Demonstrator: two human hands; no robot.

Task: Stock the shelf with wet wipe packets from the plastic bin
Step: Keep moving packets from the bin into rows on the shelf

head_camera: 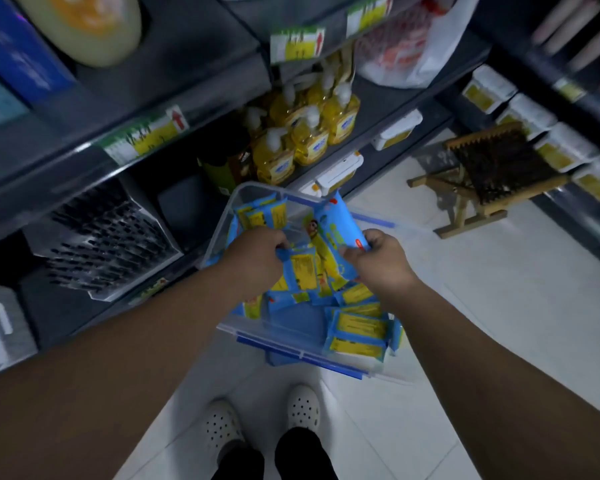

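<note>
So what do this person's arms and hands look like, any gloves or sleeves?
Both are bare. The left hand and right hand wear no gloves, and no sleeve, watch or ring shows on the left forearm or right forearm. Further down are white perforated clogs and dark trousers.

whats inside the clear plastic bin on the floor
The plastic bin holds loose blue-and-yellow wet wipe packets, piled mostly at its near side. The left hand and right hand each grip a packet above it. Whatever lies beneath the pile and hands is hidden.
</note>
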